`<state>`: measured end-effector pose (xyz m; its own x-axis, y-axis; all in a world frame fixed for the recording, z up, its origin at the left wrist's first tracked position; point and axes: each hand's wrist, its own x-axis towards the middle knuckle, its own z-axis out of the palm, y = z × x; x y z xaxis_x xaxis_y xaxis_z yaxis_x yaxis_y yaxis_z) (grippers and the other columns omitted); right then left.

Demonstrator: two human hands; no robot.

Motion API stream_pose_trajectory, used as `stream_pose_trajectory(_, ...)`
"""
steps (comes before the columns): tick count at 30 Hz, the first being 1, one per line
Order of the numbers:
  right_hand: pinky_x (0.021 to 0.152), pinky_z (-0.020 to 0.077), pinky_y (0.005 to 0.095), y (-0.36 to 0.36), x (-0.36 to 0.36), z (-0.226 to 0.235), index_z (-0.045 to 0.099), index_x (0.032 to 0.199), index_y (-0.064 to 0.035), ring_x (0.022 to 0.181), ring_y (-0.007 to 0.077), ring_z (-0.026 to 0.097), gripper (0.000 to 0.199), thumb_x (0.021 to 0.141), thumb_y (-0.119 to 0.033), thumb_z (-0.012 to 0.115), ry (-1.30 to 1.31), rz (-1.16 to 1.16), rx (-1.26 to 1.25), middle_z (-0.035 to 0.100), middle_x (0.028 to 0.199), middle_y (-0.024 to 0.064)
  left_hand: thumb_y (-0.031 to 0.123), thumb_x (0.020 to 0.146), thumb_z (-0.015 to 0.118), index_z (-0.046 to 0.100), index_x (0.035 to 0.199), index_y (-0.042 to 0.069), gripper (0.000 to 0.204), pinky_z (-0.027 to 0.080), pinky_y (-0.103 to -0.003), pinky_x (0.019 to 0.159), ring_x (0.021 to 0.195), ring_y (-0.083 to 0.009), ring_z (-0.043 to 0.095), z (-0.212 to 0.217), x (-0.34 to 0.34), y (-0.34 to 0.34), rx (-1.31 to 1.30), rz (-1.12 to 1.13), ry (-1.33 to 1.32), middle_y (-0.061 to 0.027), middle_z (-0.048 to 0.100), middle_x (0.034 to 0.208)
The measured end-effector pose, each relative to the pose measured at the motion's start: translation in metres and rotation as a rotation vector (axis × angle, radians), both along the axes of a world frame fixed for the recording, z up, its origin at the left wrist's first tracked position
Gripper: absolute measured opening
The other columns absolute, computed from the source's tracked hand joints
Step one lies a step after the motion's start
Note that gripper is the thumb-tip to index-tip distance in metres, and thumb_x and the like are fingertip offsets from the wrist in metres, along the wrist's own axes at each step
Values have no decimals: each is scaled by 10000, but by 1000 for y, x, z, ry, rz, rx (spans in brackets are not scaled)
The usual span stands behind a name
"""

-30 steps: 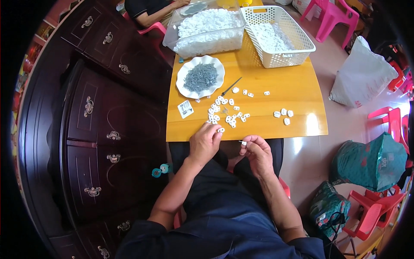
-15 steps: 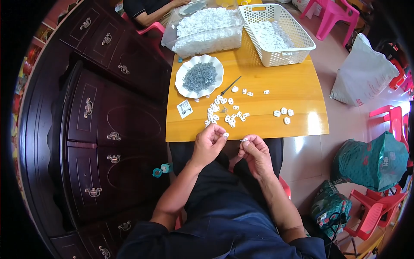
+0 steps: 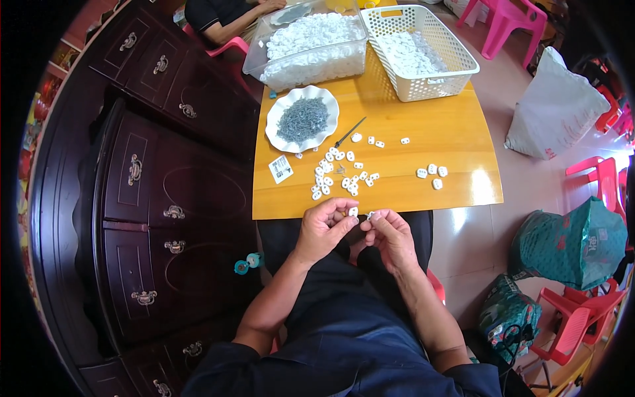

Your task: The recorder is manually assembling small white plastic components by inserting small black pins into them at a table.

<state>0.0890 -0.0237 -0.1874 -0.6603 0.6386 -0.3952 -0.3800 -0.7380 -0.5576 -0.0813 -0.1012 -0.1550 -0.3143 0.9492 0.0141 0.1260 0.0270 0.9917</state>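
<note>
Just past the near table edge, my left hand (image 3: 323, 231) pinches a small white plastic piece with holes (image 3: 353, 212) between thumb and fingertips. Close beside it, my right hand (image 3: 393, 239) is closed in a pinch on a tiny whitish piece (image 3: 370, 215), too small to make out fully. Several similar white pieces (image 3: 327, 180) lie loosely on the table beyond my hands, around a few small metal screws (image 3: 341, 169). A separate cluster of rounded white pieces (image 3: 431, 172) sits farther right. A thin dark rod-like tool (image 3: 350, 132) lies beyond the loose pieces.
A scalloped white plate (image 3: 272, 129) holds many grey screws (image 3: 303, 120). Behind it stand a clear bin (image 3: 254, 65) and a perforated white basket (image 3: 456, 83), both with white pieces. Dark drawers (image 3: 178, 178) line the left; bags (image 3: 569, 245) and stools are right. Another person's arm (image 3: 228, 30) shows behind.
My left hand has turned and shifted slightly right, so its white piece now shows its face with holes. My right hand has moved a little left, bringing the two held pieces closer together.
</note>
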Motion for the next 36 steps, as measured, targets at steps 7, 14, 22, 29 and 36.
stream_pose_trajectory(7, 606, 546, 238, 0, 0, 5, 639, 983, -67, 629, 90, 638, 81, 1019, -139, 633, -26, 6, -11, 717, 835, 57, -62, 894, 711, 693, 1178, -1, 291, 522, -201, 646, 720, -39, 638, 9, 5, 7, 47, -23, 159, -16, 678, 890)
stream_pose_trajectory(14, 558, 515, 225, 0, 1, 6, 640, 966, -68, 588, 84, 615, 70, 1007, -126, 641, -39, 1, 20, 712, 814, 53, -71, 885, 705, 696, 1183, 0, 307, 521, -216, 636, 711, -52, 641, 12, 6, 5, 46, -39, 213, -34, 680, 889)
stream_pose_trajectory(22, 554, 497, 203, -1, 0, 7, 662, 947, -65, 595, 72, 601, 66, 992, -112, 655, -60, -7, 52, 707, 797, 37, -70, 883, 706, 698, 1181, -2, 305, 511, -216, 628, 692, -50, 625, 10, 5, 3, 42, -34, 222, -27, 674, 865)
stream_pose_trajectory(29, 578, 497, 208, -2, 0, 6, 664, 955, -61, 612, 71, 597, 71, 993, -119, 648, -81, 0, 86, 702, 794, 31, -64, 887, 709, 698, 1185, -1, 304, 506, -213, 622, 686, -45, 611, 7, 5, 1, 47, -51, 223, -21, 671, 858)
stream_pose_trajectory(36, 576, 495, 206, -2, 0, 6, 663, 942, -63, 610, 68, 595, 84, 992, -129, 648, -84, 15, 90, 701, 793, 26, -48, 910, 703, 692, 1198, -4, 291, 507, -204, 651, 710, -34, 608, 6, 3, -2, 23, -60, 149, -9, 676, 872)
